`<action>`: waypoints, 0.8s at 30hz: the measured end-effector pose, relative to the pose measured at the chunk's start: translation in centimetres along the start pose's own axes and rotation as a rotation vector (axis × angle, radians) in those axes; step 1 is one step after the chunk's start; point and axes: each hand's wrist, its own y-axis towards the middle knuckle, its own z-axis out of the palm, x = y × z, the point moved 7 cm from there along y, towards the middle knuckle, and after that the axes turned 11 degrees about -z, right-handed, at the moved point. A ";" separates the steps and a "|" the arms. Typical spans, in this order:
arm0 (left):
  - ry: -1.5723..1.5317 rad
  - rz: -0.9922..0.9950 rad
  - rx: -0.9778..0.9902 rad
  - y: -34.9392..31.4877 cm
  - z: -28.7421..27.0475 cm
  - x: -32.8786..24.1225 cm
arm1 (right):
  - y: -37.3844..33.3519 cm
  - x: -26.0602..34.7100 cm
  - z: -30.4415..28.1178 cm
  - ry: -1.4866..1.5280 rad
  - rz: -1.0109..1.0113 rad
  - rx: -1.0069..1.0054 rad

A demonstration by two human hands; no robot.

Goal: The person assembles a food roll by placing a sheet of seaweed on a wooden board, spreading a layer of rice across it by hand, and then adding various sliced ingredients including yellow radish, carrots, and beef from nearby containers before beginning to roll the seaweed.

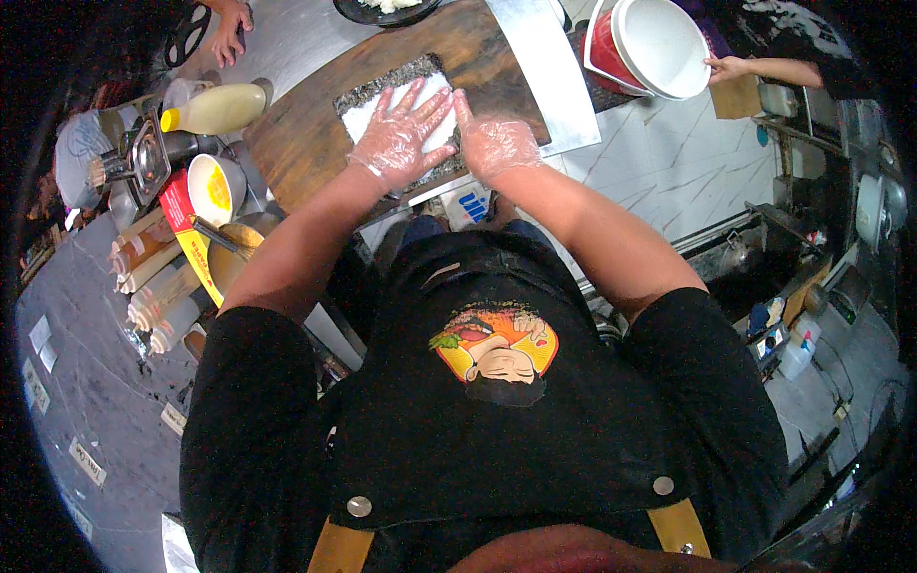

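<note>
White rice (358,121) is being pressed, likely to flatten it, by the left hand (395,140), fingers spread, the right hand (499,149) half-curled alongside.

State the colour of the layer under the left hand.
The layer under the left hand is white; it shows best in the head view.

Lettering on red-yellow box (191,239), white labels (87,462)

Wide fisheye view, black at the left and right rims, where straight edges bow. Whitish light shines off the far metal counter (296,43) and pale floor tiles (659,162) at right; the gloved left hand (396,138) glints; the near black apron (497,454) sinks into speckled darkness.
</note>
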 end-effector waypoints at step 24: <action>-0.065 -0.149 -0.033 -2.9 0.1 0.2 | -2.1 1.6 1.6 -0.103 -0.100 -0.024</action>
